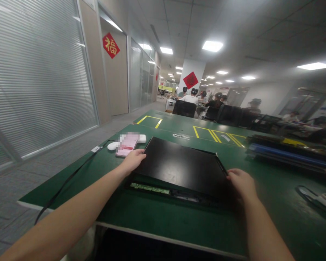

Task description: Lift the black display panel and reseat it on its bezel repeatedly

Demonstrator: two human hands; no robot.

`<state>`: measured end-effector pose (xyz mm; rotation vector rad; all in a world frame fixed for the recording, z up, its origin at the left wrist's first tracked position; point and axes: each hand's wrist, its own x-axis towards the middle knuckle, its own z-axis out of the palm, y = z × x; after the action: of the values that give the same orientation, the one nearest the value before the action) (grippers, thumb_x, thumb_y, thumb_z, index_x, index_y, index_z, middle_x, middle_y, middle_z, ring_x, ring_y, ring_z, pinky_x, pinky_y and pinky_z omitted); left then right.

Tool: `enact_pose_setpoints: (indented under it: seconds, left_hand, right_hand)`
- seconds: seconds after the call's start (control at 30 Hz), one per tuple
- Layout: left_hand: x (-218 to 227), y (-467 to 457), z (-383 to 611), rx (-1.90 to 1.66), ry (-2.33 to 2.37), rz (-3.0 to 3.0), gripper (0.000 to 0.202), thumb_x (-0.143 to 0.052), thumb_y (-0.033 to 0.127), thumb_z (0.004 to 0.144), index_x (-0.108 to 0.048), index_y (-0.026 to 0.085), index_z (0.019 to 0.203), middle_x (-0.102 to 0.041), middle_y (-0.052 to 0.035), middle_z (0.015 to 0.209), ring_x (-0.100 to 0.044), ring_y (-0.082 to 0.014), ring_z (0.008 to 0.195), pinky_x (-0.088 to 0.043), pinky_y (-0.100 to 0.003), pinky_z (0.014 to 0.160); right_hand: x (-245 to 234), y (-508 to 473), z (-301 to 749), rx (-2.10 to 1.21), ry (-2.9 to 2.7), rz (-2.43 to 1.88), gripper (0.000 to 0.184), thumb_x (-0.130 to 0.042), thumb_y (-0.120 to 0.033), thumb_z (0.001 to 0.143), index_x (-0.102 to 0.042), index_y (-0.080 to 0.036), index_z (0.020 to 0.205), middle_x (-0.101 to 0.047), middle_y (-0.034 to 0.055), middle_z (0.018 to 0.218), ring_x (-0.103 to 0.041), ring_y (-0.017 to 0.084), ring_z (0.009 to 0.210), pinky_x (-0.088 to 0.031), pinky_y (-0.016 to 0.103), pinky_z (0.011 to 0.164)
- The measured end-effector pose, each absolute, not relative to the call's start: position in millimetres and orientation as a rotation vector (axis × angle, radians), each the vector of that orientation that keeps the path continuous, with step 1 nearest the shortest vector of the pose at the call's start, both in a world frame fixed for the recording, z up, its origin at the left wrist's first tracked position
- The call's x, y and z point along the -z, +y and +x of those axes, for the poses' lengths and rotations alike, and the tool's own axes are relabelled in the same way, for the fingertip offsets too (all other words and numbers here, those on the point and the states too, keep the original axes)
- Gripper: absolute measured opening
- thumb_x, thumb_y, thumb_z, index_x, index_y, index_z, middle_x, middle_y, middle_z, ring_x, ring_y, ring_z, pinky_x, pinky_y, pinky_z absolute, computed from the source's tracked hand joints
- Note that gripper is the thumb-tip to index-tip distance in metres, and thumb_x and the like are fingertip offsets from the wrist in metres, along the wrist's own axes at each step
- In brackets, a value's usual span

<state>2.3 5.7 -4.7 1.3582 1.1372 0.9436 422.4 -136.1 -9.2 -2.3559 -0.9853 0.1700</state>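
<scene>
A flat black display panel (180, 165) lies on the green table (157, 214) in front of me, with a thin green circuit strip (149, 188) along its near edge. My left hand (132, 160) grips the panel's left edge, fingers curled round it. At the right edge, my right hand (241, 182) holds the panel the same way. The near side of the panel seems slightly raised off the table.
A pink phone (127, 145) and a white device (112, 145) with a black cable (70, 177) lie at the left. A stack of dark and blue panels (285, 152) sits at the right; a tool (315, 197) lies nearer. Several people sit on chairs beyond the table.
</scene>
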Motion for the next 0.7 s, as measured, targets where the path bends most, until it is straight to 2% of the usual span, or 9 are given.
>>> enact_pose_setpoints:
  seconds: [0.23,0.47,0.57,0.7]
  left_hand:
    - [5.8,6.4,0.5,-0.936,1.187,1.394,0.045,-0.064,0.033,0.065,-0.071,0.015,0.105,-0.076,-0.0067,0.079,-0.071,-0.0264,0.075,-0.053,-0.035,0.069]
    - [2.8,9.4,-5.0,-0.987,1.141,1.363,0.045,-0.076,0.037,0.054,-0.072,0.015,0.093,-0.075,-0.0089,0.081,-0.069,-0.0284,0.085,-0.052,-0.037,0.079]
    - [2.6,10.4,-6.8,-0.979,1.126,1.477,0.038,-0.073,0.037,0.056,-0.073,0.015,0.087,-0.075,-0.0088,0.084,-0.068,-0.0291,0.089,-0.051,-0.038,0.083]
    - [7.0,14.3,-8.0,-0.969,1.282,1.765,0.021,-0.066,0.03,0.062,-0.074,0.017,0.076,-0.073,-0.0094,0.1,-0.064,-0.0323,0.104,-0.048,-0.039,0.091]
  right_hand:
    - [13.0,-135.8,426.0,-0.162,-1.012,-2.322,0.031,-0.051,-0.029,0.072,-0.073,-0.022,0.092,-0.075,0.0039,0.081,-0.066,0.023,0.085,-0.044,0.03,0.066]
    - [14.8,-136.2,427.8,-0.211,-0.972,-2.309,0.031,-0.05,-0.029,0.073,-0.072,-0.022,0.094,-0.075,0.0024,0.082,-0.065,0.022,0.086,-0.043,0.03,0.068]
    - [14.0,-136.1,427.7,-0.211,-0.975,-2.318,0.031,-0.05,-0.029,0.073,-0.071,-0.022,0.094,-0.075,0.0022,0.082,-0.064,0.022,0.087,-0.042,0.03,0.07]
    - [13.8,-136.1,427.4,-0.215,-0.961,-2.297,0.031,-0.051,-0.028,0.072,-0.072,-0.021,0.093,-0.075,0.0033,0.081,-0.065,0.022,0.087,-0.043,0.03,0.069]
